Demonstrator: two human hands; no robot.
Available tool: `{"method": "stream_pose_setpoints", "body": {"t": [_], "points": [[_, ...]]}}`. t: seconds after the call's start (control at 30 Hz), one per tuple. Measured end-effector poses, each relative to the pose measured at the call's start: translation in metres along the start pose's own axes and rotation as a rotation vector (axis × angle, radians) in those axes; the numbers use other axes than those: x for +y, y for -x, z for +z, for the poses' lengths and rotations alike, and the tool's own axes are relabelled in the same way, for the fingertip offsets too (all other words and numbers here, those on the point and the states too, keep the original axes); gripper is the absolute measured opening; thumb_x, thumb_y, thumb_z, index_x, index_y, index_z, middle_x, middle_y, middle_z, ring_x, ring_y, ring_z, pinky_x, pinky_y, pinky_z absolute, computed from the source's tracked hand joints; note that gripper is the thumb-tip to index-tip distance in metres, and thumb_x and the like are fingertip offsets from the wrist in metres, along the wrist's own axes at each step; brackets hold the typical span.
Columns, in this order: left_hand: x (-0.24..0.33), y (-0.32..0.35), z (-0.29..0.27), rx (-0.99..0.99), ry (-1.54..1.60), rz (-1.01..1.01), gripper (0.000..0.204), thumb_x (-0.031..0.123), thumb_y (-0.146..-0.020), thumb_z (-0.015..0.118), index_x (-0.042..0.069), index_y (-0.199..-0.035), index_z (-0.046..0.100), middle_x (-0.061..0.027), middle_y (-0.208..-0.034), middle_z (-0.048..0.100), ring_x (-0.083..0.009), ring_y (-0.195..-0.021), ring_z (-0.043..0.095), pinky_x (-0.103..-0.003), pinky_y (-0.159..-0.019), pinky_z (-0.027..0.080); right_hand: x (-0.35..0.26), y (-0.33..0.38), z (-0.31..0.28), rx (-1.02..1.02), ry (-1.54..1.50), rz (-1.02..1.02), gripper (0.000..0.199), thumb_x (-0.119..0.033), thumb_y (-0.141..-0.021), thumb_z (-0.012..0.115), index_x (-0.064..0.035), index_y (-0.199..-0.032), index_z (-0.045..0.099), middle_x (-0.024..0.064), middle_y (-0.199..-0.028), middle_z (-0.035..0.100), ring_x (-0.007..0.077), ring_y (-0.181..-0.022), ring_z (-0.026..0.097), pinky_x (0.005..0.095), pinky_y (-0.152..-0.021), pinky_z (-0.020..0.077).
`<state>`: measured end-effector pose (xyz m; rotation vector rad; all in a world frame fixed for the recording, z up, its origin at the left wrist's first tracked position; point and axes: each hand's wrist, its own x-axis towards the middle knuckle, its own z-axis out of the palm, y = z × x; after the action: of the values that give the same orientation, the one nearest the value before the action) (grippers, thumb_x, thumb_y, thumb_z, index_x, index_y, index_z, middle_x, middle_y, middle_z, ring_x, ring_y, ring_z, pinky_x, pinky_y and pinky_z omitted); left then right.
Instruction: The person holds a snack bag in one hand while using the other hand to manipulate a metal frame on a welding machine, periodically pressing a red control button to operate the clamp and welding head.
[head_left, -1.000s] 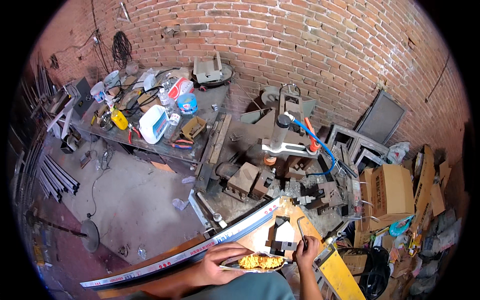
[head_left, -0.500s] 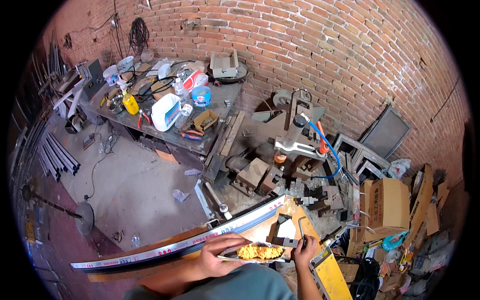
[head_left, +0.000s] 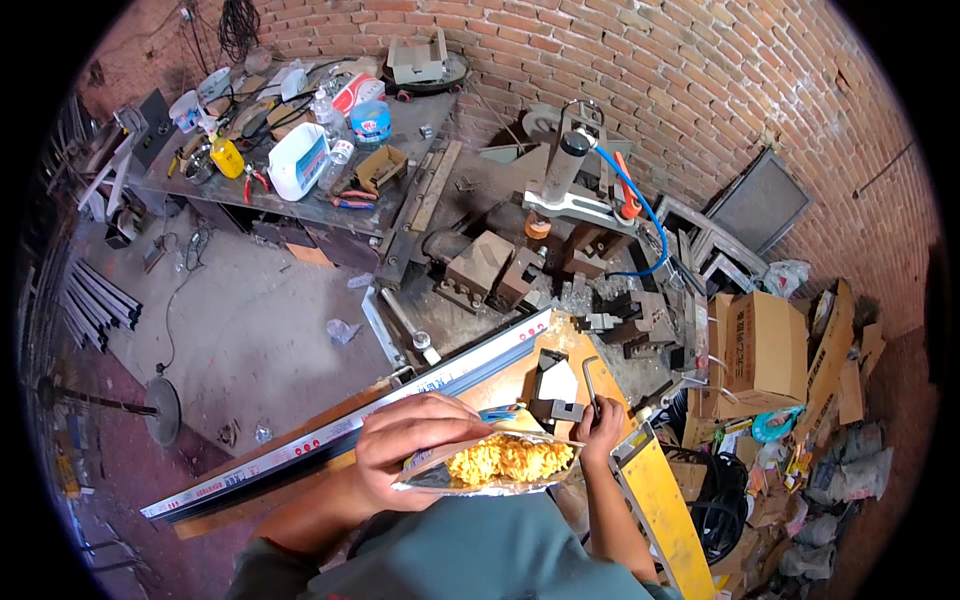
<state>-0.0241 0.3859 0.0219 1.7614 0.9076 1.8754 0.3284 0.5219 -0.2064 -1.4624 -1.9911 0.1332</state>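
Held in front of my body is an opened foil snack packet [head_left: 435,474], its mouth facing up. Yellow, crinkly noodle-like snack [head_left: 510,459] fills the opening. My left hand [head_left: 415,445] is closed round the packet's left end, thumb hidden beneath. My right hand [head_left: 603,430] is closed on a bent metal rod that looks like a hex key [head_left: 590,378], its hooked end pointing up. The packet's right corner comes close to that hand; whether they touch I cannot tell. Just beyond lies a dark metal bracket [head_left: 560,410] on the wooden board.
A long strip with white film [head_left: 340,445] runs along the board [head_left: 575,345]. Ahead stands a clamping machine [head_left: 560,190] with a blue hose. Bottles and pliers cover the table [head_left: 230,210] at far left. A cardboard box [head_left: 765,350] and litter lie right; a yellow beam [head_left: 665,510] is near.
My view has shifted, so the bench sits higher and further left. The packet now looks larger and its mouth wider, showing more snack. Both hands keep their hold.
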Motion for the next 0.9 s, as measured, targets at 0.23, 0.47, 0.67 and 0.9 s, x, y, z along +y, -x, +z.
{"method": "stream_pose_setpoints", "body": {"t": [0.23,0.47,0.67,0.9], "points": [[0.054,-0.034,0.001,-0.209,0.256,-0.166,0.029,0.013,-0.091,0.077,0.007,-0.120,0.075,-0.0110,-0.114,0.076,-0.0267,-0.103,0.074,-0.046,-0.095,0.059,0.002,-0.002,0.000,0.027,0.016,-0.021,0.026,-0.005,-0.086,0.065,-0.0001,-0.112,0.066,0.0203,-0.108,0.062,0.0411,-0.103,0.059,0.0494,-0.092,0.0469],[0.059,-0.073,-0.004,-0.537,0.343,0.034,0.017,0.011,-0.101,0.067,0.001,-0.114,0.071,-0.0184,-0.117,0.075,-0.0301,-0.105,0.073,-0.046,-0.095,0.060,0.004,-0.004,0.005,0.041,-0.006,0.007,0.026,-0.006,-0.087,0.067,-0.0007,-0.112,0.068,0.0190,-0.108,0.063,0.0397,-0.103,0.059,0.0481,-0.092,0.0468],[0.064,-0.075,0.022,-0.392,0.464,0.140,0.021,0.008,-0.087,0.081,0.002,-0.106,0.075,-0.0154,-0.104,0.076,-0.0308,-0.094,0.071,-0.043,-0.082,0.060,0.002,-0.004,0.003,0.053,-0.012,-0.007,0.026,-0.006,-0.086,0.067,-0.0005,-0.111,0.068,0.0193,-0.108,0.063,0.0395,-0.102,0.059,0.0488,-0.089,0.0461],[0.056,-0.083,0.032,-0.395,0.456,0.132,0.018,0.009,-0.091,0.073,0.001,-0.108,0.074,-0.0147,-0.101,0.077,-0.0279,-0.091,0.073,-0.041,-0.081,0.062,0.005,-0.001,0.005,0.036,-0.005,0.016,0.028,-0.008,-0.087,0.067,-0.0001,-0.114,0.068,0.0202,-0.109,0.062,0.0401,-0.102,0.059,0.0482,-0.091,0.0463]]}}
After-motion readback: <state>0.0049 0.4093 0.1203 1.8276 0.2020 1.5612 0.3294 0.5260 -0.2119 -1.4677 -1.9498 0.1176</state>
